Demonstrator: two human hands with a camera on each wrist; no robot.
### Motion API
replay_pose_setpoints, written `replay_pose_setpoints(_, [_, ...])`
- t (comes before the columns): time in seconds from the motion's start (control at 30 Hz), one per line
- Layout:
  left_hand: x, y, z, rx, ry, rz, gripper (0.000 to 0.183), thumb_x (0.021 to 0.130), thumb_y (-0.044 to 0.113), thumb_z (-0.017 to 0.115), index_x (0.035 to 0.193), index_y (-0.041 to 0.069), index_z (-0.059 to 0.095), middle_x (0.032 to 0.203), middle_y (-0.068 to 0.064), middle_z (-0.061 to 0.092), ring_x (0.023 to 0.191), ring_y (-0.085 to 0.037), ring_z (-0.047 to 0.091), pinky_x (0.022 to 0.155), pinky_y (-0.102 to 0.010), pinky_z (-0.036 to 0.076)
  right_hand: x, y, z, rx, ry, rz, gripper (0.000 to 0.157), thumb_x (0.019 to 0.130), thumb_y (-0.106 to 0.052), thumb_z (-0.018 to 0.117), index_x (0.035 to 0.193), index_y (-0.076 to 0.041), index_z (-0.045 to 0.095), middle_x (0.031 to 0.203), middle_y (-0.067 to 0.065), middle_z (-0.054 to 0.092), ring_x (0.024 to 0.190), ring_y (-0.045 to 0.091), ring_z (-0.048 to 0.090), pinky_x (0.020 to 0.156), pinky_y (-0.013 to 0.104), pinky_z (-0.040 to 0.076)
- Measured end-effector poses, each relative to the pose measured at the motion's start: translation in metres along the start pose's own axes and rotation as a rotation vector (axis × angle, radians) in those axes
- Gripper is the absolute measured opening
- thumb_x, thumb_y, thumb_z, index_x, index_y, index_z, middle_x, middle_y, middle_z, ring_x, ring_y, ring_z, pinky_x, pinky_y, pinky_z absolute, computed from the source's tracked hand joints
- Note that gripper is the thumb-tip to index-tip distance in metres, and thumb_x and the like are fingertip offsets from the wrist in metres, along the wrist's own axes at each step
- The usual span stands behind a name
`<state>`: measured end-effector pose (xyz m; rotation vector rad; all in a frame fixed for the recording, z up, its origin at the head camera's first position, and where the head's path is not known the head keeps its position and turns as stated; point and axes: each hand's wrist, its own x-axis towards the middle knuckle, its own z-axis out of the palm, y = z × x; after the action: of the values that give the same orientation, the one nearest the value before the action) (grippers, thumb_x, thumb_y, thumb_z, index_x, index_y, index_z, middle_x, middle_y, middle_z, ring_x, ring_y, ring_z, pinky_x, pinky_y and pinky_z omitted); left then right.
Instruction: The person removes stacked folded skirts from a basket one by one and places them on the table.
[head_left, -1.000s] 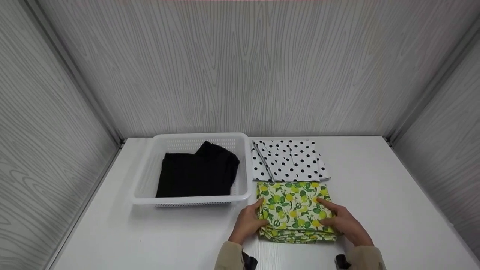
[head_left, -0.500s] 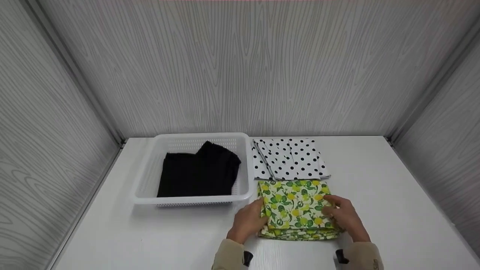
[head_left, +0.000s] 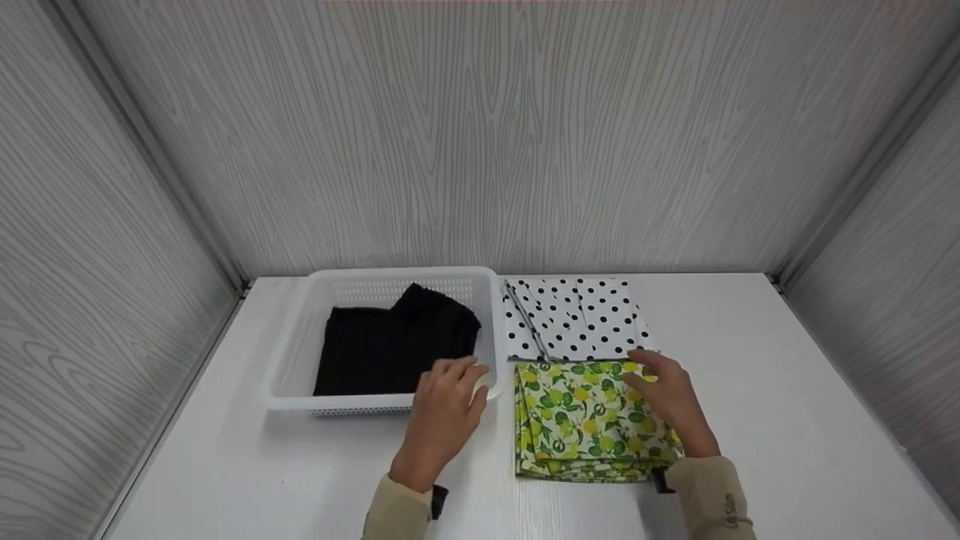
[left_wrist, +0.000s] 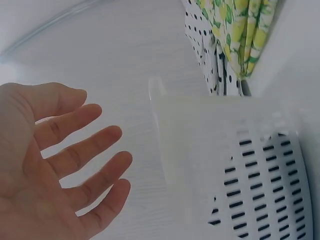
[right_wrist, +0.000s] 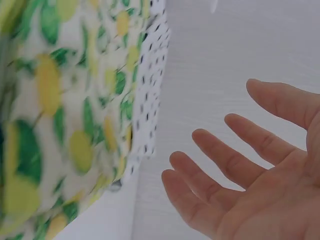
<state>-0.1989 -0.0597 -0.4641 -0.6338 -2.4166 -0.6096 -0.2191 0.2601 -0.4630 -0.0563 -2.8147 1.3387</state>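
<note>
A folded lemon-print cloth (head_left: 589, 412) lies on the white table, its layers showing along the front edge. My right hand (head_left: 667, 394) hovers over its right side, fingers loosely bent and holding nothing; in the right wrist view the fingers (right_wrist: 232, 160) are spread apart from the cloth. My left hand (head_left: 442, 412) is above the front right corner of a white plastic basket (head_left: 352, 403), also holding nothing. In the left wrist view its fingers (left_wrist: 92, 150) are spread beside the basket wall. Inside the basket sits a folded black cloth (head_left: 390, 349).
Behind the lemon-print cloth lies a folded white cloth with black dots (head_left: 600, 319). A slim grey rod-like thing (head_left: 527, 319) lies slantwise across its left part. Grey wood-grain panels (head_left: 480, 135) enclose the table at the back and both sides.
Both hands have let go of the lemon-print cloth's sides. My left hand has moved left and up to the basket's front corner; my right has lifted and moved farther back.
</note>
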Motion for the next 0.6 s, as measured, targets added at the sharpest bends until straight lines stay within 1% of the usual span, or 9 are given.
replay_pose_setpoints(0.1, [-0.001, -0.014, -0.006, 0.020, 0.021, -0.029, 0.023, 0.088, 0.008, 0.078, 0.110, 0.002, 0.075, 0.119, -0.017, 0.069, 0.104, -0.034, 0.062, 0.081, -0.050, 0.053, 0.005, -0.013, 0.004, -0.004, 0.010, -0.066, 0.044, 0.098, -0.006, 0.063, 0.138, 0.011, 0.054, 0.143, 0.032, 0.050, 0.129, 0.050, 0.048, 0.104, 0.061, 0.042])
replay_pose_setpoints(0.23, [-0.005, -0.030, -0.014, 0.018, 0.035, -0.076, 0.026, 0.089, 0.007, 0.077, 0.114, -0.001, 0.073, 0.120, -0.020, 0.068, 0.107, -0.037, 0.062, 0.085, -0.053, 0.053, 0.011, -0.026, 0.011, 0.011, 0.009, -0.139, 0.043, 0.097, -0.003, 0.065, 0.136, 0.010, 0.056, 0.140, 0.031, 0.053, 0.127, 0.049, 0.052, 0.101, 0.060, 0.045])
replay_pose_setpoints(0.4, [-0.010, -0.049, -0.027, 0.030, 0.035, -0.130, 0.029, 0.089, 0.007, 0.076, 0.116, -0.002, 0.072, 0.120, -0.022, 0.067, 0.106, -0.039, 0.062, 0.085, -0.055, 0.052, 0.017, -0.040, 0.017, 0.036, -0.013, -0.188, 0.044, 0.096, -0.002, 0.065, 0.138, 0.010, 0.056, 0.141, 0.031, 0.052, 0.128, 0.049, 0.050, 0.102, 0.059, 0.045])
replay_pose_setpoints(0.6, [-0.011, -0.066, -0.041, 0.038, 0.041, -0.169, 0.029, 0.090, 0.005, 0.075, 0.117, -0.004, 0.071, 0.119, -0.023, 0.067, 0.105, -0.041, 0.062, 0.084, -0.056, 0.052, 0.022, -0.057, 0.024, 0.053, -0.027, -0.245, 0.043, 0.096, -0.001, 0.065, 0.137, 0.009, 0.056, 0.141, 0.030, 0.053, 0.127, 0.049, 0.052, 0.102, 0.060, 0.045])
